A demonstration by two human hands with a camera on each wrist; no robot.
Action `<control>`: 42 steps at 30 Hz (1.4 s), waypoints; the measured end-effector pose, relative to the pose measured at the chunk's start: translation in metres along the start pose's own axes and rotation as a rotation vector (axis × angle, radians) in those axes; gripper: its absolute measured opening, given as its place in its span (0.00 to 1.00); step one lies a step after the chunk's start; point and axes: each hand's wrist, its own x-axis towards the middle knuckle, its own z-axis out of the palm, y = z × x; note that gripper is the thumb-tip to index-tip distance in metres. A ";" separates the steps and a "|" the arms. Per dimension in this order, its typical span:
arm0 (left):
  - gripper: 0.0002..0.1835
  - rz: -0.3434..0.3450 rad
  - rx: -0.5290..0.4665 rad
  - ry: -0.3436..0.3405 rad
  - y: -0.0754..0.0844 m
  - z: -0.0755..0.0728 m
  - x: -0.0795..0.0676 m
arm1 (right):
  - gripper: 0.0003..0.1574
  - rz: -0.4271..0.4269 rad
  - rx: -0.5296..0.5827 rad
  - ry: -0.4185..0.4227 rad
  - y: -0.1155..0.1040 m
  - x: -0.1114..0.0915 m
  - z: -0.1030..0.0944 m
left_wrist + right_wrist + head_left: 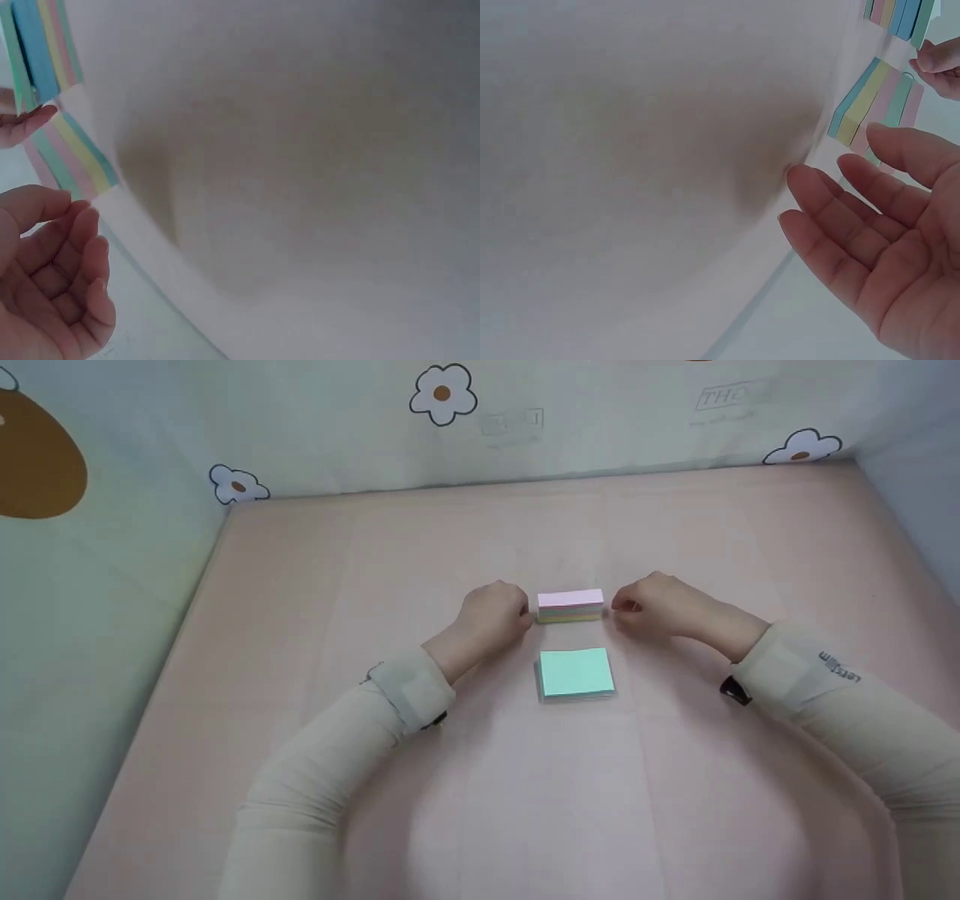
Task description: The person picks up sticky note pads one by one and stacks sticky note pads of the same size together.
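Two small stacks of coloured sticky-note pads lie one behind the other. The far stack [570, 606] has a pink top over green and yellow layers; the near stack [576, 672] is topped in mint green. Just left of the far stack is my left hand [495, 611], fingers loosely bent, thumb and index tips close together by its edge in the left wrist view, with a narrow gap in the head view. On the opposite side, my right hand [664, 604] stays slightly apart from that stack, its fingers loosely bent with nothing between them in the right wrist view.
A pale pink cloth [420, 540] covers the table. Behind it stands a light curtain [330, 427] printed with flowers, continuing along the left side. Dark bands [736, 690] show at the sleeve cuffs.
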 end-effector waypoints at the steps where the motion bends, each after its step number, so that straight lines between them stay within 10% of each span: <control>1: 0.12 0.005 0.009 0.011 0.001 0.001 0.001 | 0.14 0.004 0.002 0.010 -0.001 0.000 0.000; 24: 0.14 0.024 0.163 0.086 0.017 0.005 0.004 | 0.14 0.012 -0.054 0.098 -0.011 0.004 0.007; 42: 0.14 0.003 0.084 0.074 0.018 0.009 0.006 | 0.13 0.008 -0.082 0.104 -0.009 0.005 0.010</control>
